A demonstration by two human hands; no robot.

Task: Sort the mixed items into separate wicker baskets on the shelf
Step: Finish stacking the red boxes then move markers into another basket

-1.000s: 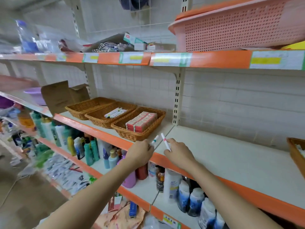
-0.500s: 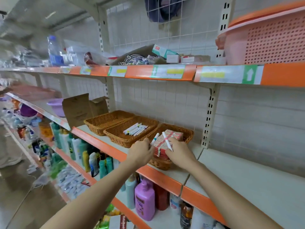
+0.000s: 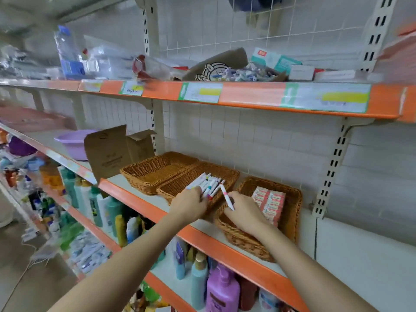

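Half a second ago both hands hovered over the right-hand basket with a pen sticking up from each fist. Now the left hand [image 3: 190,204] has moved over the middle basket [image 3: 177,188], its knuckles over the near rim and its fingers curled down among the pens [image 3: 208,184] lying there. Whether it still pinches a pen or has let go cannot be told, since the fingertips are hidden among the pile. The pile under that hand looks fuller than before.

The right hand [image 3: 244,213] still grips a pen [image 3: 227,198], a slim white barrel with a pink band, which points up and away from the knuckles toward the middle basket. This hand sits over the near left corner of the right basket [image 3: 290,199].

Just beyond the right hand's fingers, flat red and white boxes [image 3: 269,202] lie stacked in neat rows inside that basket. Beyond the left hand, the left basket [image 3: 146,174] touches the middle one and shows only its woven floor. All three are shallow brown wicker trays with braided rims. They stand on a white shelf [image 3: 225,246] with a glossy orange front edge, which both forearms cross.
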